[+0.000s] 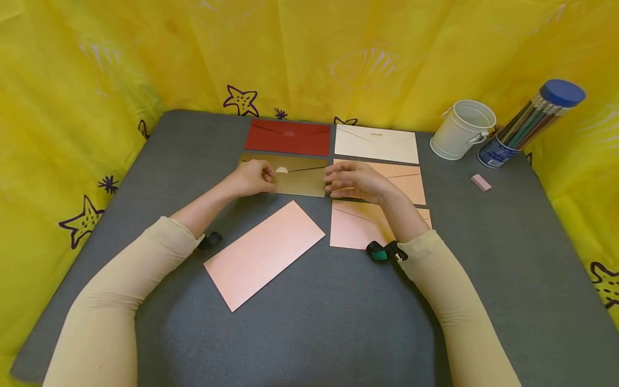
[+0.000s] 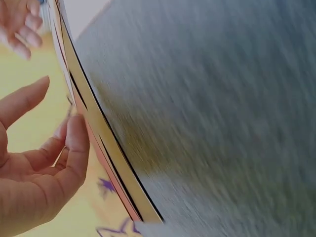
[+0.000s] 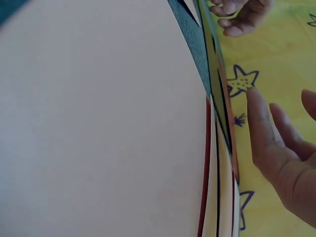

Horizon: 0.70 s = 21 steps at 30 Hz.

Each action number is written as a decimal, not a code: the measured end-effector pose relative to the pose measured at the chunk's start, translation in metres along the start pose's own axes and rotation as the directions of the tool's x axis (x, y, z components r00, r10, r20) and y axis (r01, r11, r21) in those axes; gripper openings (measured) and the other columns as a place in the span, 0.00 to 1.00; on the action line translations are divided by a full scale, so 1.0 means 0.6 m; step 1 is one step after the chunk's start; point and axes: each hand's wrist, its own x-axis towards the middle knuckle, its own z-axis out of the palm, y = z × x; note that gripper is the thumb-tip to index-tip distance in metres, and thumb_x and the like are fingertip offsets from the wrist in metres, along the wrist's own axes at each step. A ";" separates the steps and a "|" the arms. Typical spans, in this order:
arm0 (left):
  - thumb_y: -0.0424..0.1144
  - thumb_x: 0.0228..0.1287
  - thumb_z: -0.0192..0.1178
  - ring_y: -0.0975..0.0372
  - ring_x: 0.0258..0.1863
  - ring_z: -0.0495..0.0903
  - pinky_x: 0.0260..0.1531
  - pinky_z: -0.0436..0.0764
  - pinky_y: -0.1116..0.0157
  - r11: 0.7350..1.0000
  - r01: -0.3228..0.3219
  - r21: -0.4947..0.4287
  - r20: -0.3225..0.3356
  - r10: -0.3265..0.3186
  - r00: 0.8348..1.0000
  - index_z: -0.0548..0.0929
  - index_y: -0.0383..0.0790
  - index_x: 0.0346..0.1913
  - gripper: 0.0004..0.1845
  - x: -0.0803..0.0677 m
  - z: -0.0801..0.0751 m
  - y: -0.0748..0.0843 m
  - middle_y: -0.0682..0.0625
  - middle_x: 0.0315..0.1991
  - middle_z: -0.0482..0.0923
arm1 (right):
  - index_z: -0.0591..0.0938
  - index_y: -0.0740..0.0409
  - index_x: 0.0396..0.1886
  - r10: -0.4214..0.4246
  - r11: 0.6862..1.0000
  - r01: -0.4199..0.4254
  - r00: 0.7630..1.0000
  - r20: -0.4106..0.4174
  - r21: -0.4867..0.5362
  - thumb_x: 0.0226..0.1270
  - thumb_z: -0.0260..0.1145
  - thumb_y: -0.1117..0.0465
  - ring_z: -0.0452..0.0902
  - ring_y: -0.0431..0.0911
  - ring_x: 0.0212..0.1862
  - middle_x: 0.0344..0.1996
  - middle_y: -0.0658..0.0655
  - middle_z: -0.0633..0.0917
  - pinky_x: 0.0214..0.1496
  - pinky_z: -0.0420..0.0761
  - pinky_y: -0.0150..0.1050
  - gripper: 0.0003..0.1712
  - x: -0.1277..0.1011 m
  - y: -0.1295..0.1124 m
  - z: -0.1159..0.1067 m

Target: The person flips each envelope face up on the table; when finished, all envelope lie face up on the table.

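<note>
Over the left part of a gold envelope [image 1: 304, 183] is my left hand [image 1: 253, 177], its fingers bent loosely. In the left wrist view its thumb and fingertips [image 2: 77, 129] stand apart with nothing between them. My right hand [image 1: 358, 180] hovers at the gold envelope's right end with spread fingers, partly covering a peach envelope [image 1: 406, 183]. Below that lies a light pink envelope [image 1: 355, 228], partly hidden by the right forearm. Another pink envelope [image 1: 263, 255] lies slanted on the table, flap not visible, nearer to me.
A red envelope [image 1: 287, 138] and a white envelope [image 1: 377, 144] form the back row. At the right stand a white metal bucket [image 1: 452, 131] and a blue-lidded tube of pencils [image 1: 500, 153]. A pink eraser [image 1: 481, 183] lies before them on the grey table [image 1: 314, 344].
</note>
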 end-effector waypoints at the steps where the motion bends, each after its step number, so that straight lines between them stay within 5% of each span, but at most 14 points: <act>1: 0.42 0.57 0.70 0.53 0.43 0.79 0.43 0.78 0.60 1.000 -0.003 0.002 0.024 0.003 1.000 0.79 0.32 0.50 0.22 -0.003 0.004 0.006 0.41 0.44 0.81 | 0.66 0.69 0.68 -0.002 1.000 0.003 1.000 0.010 -0.016 0.76 0.55 0.63 0.83 0.49 0.50 0.54 0.58 0.82 0.52 0.86 0.38 0.26 -0.001 0.001 0.002; 5: 0.44 0.57 0.71 0.52 0.47 0.78 0.48 0.78 0.59 1.000 -0.023 0.016 0.103 0.021 0.994 0.78 0.32 0.52 0.25 -0.014 0.022 0.024 0.41 0.48 0.80 | 0.66 0.69 0.68 -0.002 0.998 0.005 0.999 0.042 -0.067 0.76 0.55 0.62 0.82 0.49 0.50 0.54 0.59 0.81 0.52 0.86 0.37 0.26 -0.006 0.005 0.011; 12: 0.45 0.50 0.75 0.51 0.51 0.78 0.56 0.77 0.56 0.997 -0.053 0.055 0.124 0.046 0.991 0.79 0.32 0.51 0.29 -0.032 0.047 0.040 0.40 0.50 0.80 | 0.67 0.68 0.68 0.013 0.993 -0.003 0.997 0.077 -0.120 0.76 0.54 0.63 0.82 0.45 0.48 0.60 0.68 0.77 0.49 0.86 0.36 0.24 -0.015 0.013 0.030; 21: 0.46 0.44 0.78 0.57 0.32 0.72 0.32 0.72 0.66 0.989 -0.063 0.133 0.142 0.044 0.989 0.77 0.32 0.43 0.28 -0.045 0.063 0.046 0.44 0.36 0.76 | 0.68 0.69 0.67 0.035 0.984 -0.011 0.990 0.134 -0.178 0.74 0.55 0.65 0.81 0.46 0.49 0.63 0.69 0.75 0.52 0.84 0.37 0.25 -0.020 0.025 0.051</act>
